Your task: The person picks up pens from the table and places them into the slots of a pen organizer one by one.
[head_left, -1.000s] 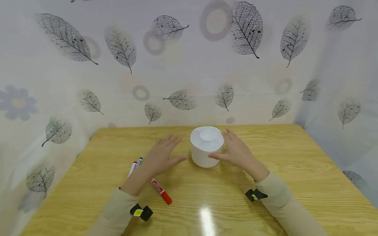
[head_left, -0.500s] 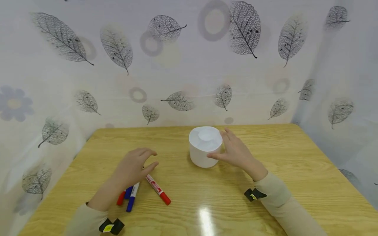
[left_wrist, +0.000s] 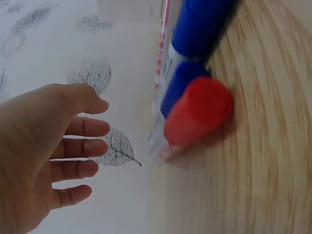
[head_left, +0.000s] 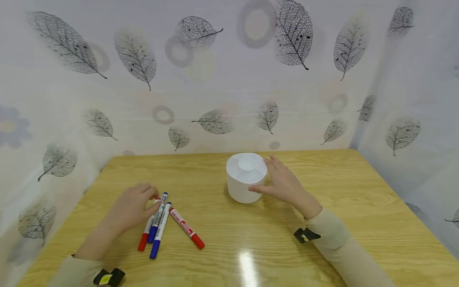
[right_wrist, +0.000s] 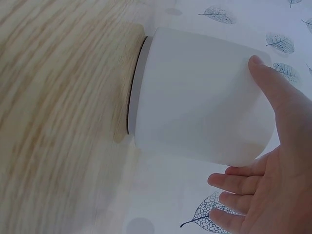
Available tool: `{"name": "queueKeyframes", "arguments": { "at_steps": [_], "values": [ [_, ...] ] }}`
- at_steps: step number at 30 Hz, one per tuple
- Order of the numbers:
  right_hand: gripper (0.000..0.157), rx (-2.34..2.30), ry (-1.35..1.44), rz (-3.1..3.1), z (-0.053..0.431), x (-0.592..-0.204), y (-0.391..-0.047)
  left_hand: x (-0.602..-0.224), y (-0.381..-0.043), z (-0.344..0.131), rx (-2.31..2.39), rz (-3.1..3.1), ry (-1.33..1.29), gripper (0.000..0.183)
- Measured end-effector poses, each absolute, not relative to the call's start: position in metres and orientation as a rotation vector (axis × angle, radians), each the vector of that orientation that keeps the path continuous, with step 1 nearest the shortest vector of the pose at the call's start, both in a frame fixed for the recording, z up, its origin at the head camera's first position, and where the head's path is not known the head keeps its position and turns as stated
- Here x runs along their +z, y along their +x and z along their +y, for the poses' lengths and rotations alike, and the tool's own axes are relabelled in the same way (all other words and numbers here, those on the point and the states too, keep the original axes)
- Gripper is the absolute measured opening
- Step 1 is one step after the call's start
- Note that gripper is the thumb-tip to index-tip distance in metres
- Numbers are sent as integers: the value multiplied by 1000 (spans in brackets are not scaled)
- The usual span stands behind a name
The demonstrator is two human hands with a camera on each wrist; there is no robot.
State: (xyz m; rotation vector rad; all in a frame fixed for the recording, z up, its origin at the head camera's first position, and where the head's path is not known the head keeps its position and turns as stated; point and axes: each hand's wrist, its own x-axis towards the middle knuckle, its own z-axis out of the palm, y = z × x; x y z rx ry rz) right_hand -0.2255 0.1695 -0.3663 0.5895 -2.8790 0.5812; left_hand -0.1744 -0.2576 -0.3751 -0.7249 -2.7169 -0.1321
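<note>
My left hand (head_left: 130,207) is over a group of marker pens at the left, its fingers loosely bent near their far ends. In that group lie a red-capped marker (head_left: 143,240) and a blue-capped marker (head_left: 160,231). Another red-capped marker (head_left: 186,227) lies slightly apart, slanting toward the front. The left wrist view has red and blue caps close up, with no pen between the fingers. A white round container (head_left: 241,189) stands upright on the table, a circular section in the middle of its top. My right hand (head_left: 285,185) rests against its right side, thumb across the front, other fingers extended.
The wood-grain table (head_left: 229,259) reaches back to a pale curtain (head_left: 215,79) printed with leaves, which also hangs at both sides. A bright reflection lies on the tabletop near the front.
My left hand has moved from beside the container leftward to the markers, its fingers bending more. The right hand stays at the container. The head view has shifted slightly.
</note>
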Motion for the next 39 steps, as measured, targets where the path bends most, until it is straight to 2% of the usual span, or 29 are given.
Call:
{"name": "queueKeyframes", "arguments": {
  "at_steps": [10, 24, 39],
  "values": [
    [106, 552, 581, -2884, 169, -366, -226, -382, -182, -276, -94, -2954, -622, 25],
    [103, 555, 600, -2864, 169, -366, -225, -386, -180, -276, 0, -3106, -525, 30],
    [102, 573, 608, -2861, 168, -364, -224, -380, -179, -274, 22, -2992, -537, 26]
  ]
}}
